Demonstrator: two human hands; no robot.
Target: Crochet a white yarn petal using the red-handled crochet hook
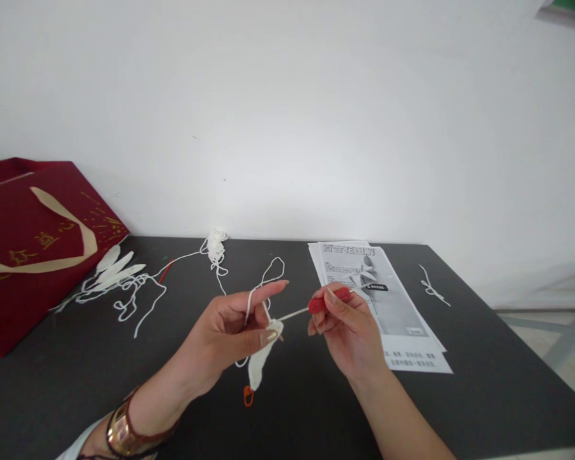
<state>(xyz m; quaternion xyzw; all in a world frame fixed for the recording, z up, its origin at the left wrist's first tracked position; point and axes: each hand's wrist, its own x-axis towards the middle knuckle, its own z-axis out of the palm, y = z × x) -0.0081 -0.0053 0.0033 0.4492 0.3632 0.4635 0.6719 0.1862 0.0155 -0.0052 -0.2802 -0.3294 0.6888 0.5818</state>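
Observation:
Between thumb and fingers, my left hand pinches a white crocheted petal that hangs downward. White yarn loops over its outstretched index finger. An orange stitch marker is at the petal's lower tip. My right hand is closed around the red handle of a crochet hook. The hook's thin metal shaft reaches left to the petal's top edge, where its tip is hidden in the stitches or too small to make out.
Several finished white petals with loose yarn tails lie left, beside a dark red bag. A small yarn heap sits by the wall. Printed sheets lie behind my right hand; a knotted yarn scrap is at right on the dark table.

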